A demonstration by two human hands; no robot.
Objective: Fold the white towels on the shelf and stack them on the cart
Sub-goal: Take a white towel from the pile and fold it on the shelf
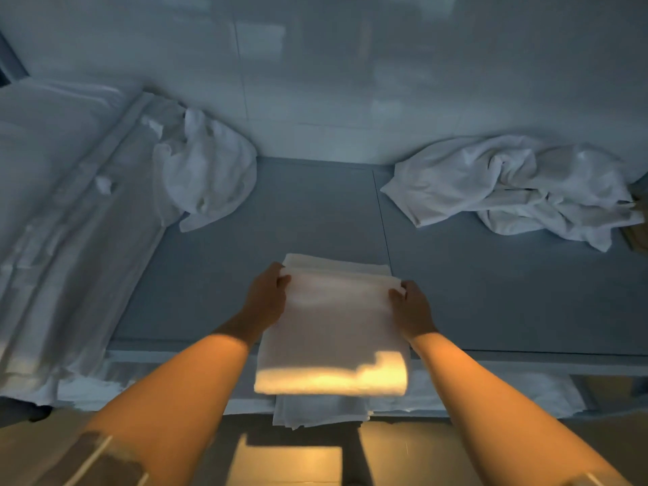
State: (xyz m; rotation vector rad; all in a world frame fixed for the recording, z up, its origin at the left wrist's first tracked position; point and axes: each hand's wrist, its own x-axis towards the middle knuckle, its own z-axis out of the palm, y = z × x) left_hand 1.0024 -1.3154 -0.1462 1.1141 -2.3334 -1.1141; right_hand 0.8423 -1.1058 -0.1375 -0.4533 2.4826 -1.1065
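The grey shelf (315, 212) is lying bare in its middle between crumpled towels at left (207, 170) and right (508, 187). The folded towel (333, 327) is overhanging the front edge, its far corners pinched in the grip of the left hand (268, 298) and right hand (412, 308).

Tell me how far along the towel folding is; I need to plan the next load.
Done: nothing visibly stacked on a cart, which is out of view. In hand: the left hand and right hand grip the far corners of a part-folded towel at the shelf edge. Left: crumpled towels at back left and back right, both unfolded.
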